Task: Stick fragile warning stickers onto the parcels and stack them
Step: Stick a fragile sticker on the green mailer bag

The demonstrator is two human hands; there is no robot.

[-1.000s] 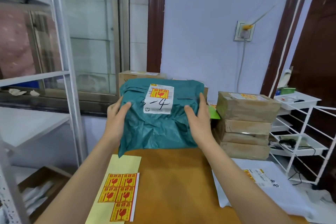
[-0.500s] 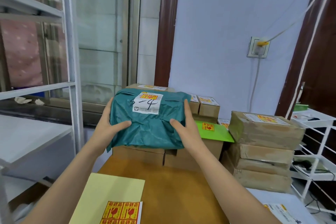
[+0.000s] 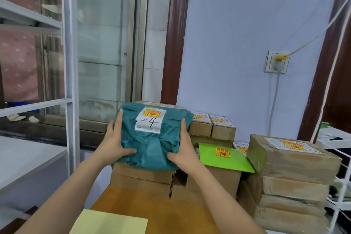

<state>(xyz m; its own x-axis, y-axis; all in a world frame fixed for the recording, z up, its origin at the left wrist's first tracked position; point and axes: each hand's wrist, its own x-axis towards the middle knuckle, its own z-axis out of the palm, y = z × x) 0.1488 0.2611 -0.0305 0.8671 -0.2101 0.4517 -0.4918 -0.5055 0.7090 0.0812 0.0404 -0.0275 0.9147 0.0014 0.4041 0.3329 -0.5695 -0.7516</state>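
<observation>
— What changed?
— You've carried the teal parcel [image 3: 152,142] forward onto the cardboard boxes [image 3: 142,175]; your left hand [image 3: 114,142] and right hand [image 3: 183,150] clasp its sides.
— Nearby?
— Green envelope [image 3: 224,156] just right; taped box stack [image 3: 290,173] beyond.
</observation>
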